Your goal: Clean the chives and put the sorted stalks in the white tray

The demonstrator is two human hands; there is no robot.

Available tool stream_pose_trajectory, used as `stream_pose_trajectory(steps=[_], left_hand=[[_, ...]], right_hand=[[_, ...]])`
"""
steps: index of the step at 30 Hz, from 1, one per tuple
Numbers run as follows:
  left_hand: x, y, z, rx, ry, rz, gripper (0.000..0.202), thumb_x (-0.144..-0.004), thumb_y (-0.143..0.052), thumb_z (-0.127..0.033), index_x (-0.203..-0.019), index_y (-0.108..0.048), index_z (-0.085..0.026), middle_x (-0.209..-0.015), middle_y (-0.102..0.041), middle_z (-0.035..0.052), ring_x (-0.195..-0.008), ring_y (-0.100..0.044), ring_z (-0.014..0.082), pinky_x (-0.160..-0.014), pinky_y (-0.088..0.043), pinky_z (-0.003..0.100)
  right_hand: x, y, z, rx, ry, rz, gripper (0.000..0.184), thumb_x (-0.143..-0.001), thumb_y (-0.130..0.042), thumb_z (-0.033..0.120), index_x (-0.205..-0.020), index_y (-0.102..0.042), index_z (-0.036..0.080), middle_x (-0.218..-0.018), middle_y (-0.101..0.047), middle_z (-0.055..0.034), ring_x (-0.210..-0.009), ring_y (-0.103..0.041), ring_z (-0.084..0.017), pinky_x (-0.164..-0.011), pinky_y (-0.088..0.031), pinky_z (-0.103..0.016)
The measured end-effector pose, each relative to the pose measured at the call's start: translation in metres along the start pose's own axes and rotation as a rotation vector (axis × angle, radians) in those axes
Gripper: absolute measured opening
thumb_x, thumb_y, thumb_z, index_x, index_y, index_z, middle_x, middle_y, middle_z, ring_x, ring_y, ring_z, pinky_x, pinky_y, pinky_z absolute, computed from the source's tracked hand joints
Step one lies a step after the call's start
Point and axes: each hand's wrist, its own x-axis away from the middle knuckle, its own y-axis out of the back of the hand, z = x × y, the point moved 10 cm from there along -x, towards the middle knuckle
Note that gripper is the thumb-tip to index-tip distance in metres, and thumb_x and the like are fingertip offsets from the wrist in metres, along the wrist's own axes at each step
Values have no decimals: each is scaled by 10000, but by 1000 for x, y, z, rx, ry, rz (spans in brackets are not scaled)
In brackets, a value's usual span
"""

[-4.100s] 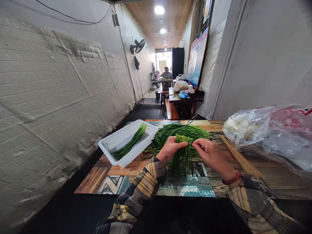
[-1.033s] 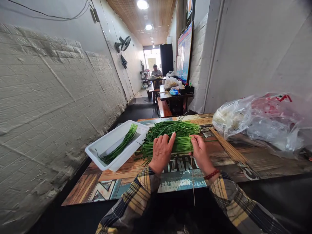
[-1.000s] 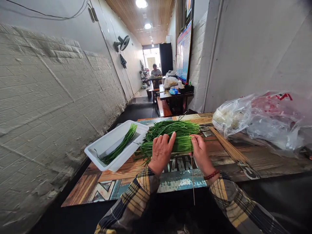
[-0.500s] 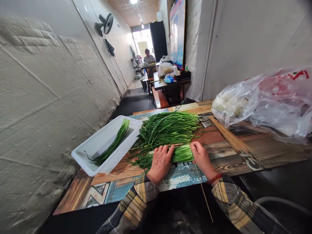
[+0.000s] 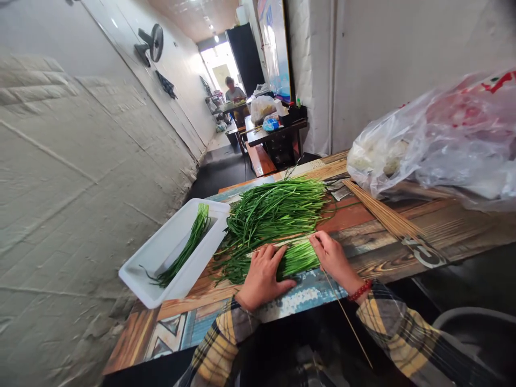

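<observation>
A small bunch of garlic chives (image 5: pixel 298 257) lies across the table in front of me. My left hand (image 5: pixel 264 275) rests flat on its leafy part, fingers forward and thumb stretched out to the right. At the pale cut ends, my right hand (image 5: pixel 331 257) pinches a thin bamboo skewer (image 5: pixel 350 322), whose long end slants down past the table edge. Its upper tip is hidden by my fingers, so I cannot tell whether it has entered the stalks. Just behind lies a larger heap of garlic chives (image 5: pixel 278 209).
On the left a white plastic tray (image 5: pixel 151 251) holds another chive bunch (image 5: pixel 188 244). To the right lie several bamboo skewers (image 5: pixel 379 215) beside a bulging plastic bag (image 5: pixel 439 140). Farther back, a person (image 5: pixel 235 92) sits behind another table.
My left thumb has spread away from the fingers, toward the right. The right hand keeps its pinch on the skewer, whose low end now points farther right. The whole view has tilted somewhat.
</observation>
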Motion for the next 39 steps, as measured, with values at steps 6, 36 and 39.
stream_pose_trajectory(steps=[6,36,39], left_hand=[[-12,43,36,446,157,-313,326,-887,-513,-337,-1161,-586,-176,-1001,-645,79,-924,-601,179,-838,-474,327],[-77,-26,2,-64,-13,-72,239,-907,-410,-169,-846,-641,-154,-917,-583,99,-893,-536,227,-740,-419,348],[-75,-24,2,-45,-15,-84,228,-904,-415,-170,-863,-638,-148,-931,-581,103,-916,-533,232,-757,-422,354]], right_hand=[[2,-1,-5,90,36,-30,347,-915,-328,425,-822,-573,198,-692,-657,-50,-627,-624,-203,-585,-396,-275],[1,2,-11,192,-21,-5,305,-874,-435,381,-872,-663,179,-762,-698,-55,-683,-634,-193,-632,-428,-273],[0,1,-9,196,3,-7,308,-875,-435,377,-831,-664,176,-745,-688,-51,-687,-625,-188,-639,-427,-271]])
